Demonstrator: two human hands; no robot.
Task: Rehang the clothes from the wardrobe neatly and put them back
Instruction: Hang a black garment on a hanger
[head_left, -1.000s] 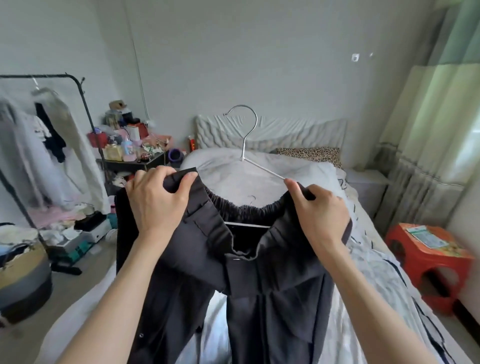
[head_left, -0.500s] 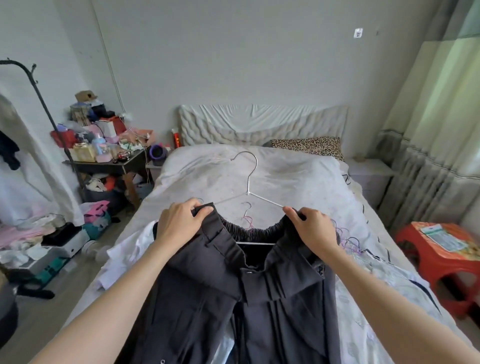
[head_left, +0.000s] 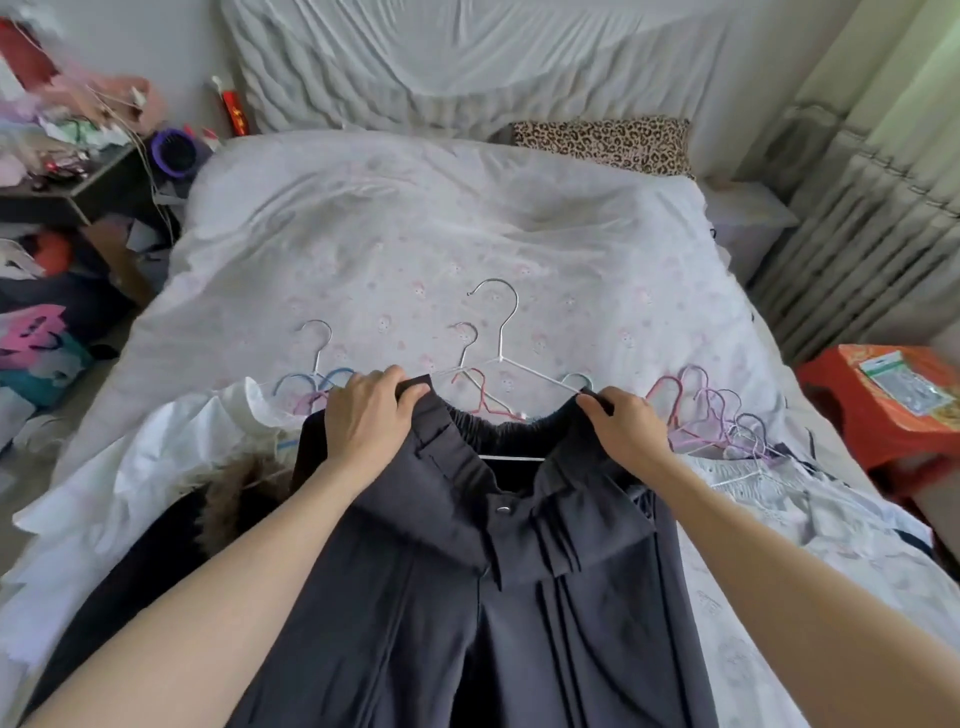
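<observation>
A dark grey pair of trousers (head_left: 467, 571) hangs over a white wire hanger (head_left: 501, 332), low over the bed (head_left: 415, 234). My left hand (head_left: 369, 415) grips the left end of the waistband together with the hanger's shoulder. At the right end my right hand (head_left: 626, 434) pinches the waistband on the hanger. The hanger's hook sticks up past the waistband, and its bottom bar shows inside the waist opening. Loose coloured hangers lie on the bed: a blue and pink bunch (head_left: 311, 384) on the left, a pink and lilac bunch (head_left: 711, 415) on the right.
A white garment (head_left: 171, 467) and a dark fur-trimmed one (head_left: 234, 499) lie on the bed at left, a pale one (head_left: 779, 488) at right. A cluttered side table (head_left: 67, 171) stands far left. A red stool (head_left: 893, 410) sits at right, near the curtain (head_left: 883, 156).
The camera has tipped down and the clothes rail has left the view. Both hands have lowered the trousers and hanger toward the bed, keeping the same grip.
</observation>
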